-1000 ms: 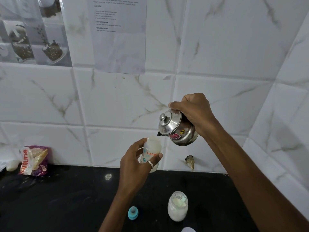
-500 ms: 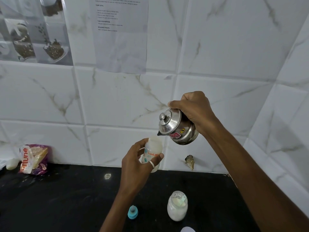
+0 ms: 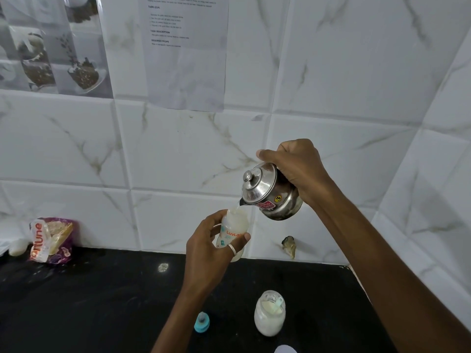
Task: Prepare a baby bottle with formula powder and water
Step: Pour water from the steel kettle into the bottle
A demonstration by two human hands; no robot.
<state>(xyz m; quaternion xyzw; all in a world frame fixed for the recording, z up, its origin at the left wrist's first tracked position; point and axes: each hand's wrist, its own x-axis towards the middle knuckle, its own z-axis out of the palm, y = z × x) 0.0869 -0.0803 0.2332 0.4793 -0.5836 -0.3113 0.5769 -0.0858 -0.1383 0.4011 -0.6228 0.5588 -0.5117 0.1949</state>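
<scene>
left hand [image 3: 206, 248]: my fingers are wrapped closed round the bottle [image 3: 233, 231], holding it upright in the air above the counter [image 3: 102, 301].
right hand [image 3: 298, 166]: closed over the back of the steel pot [image 3: 271, 196], tipping it so the spout points down at the bottle's mouth; lid on.
water: a thin stream shows between spout and bottle mouth; how full the bottle is i cannot tell through its cloudy wall.
powder: the open jar [image 3: 269, 313] stands on the counter below my right arm, a pale scoop inside it.
cap: a blue piece [image 3: 201, 322] sits just left of the jar.
step: i judge i am mid-pour.
risk, aim: the bottle mouth is narrow and both things are held in the air, so a small drift of either hand would send water over my fingers.
risk, lid: i can't see anything pinning the lid; a steeper tilt could let it slip.
risk, overfill: with the level hard to read, pouring too long would spill.
</scene>
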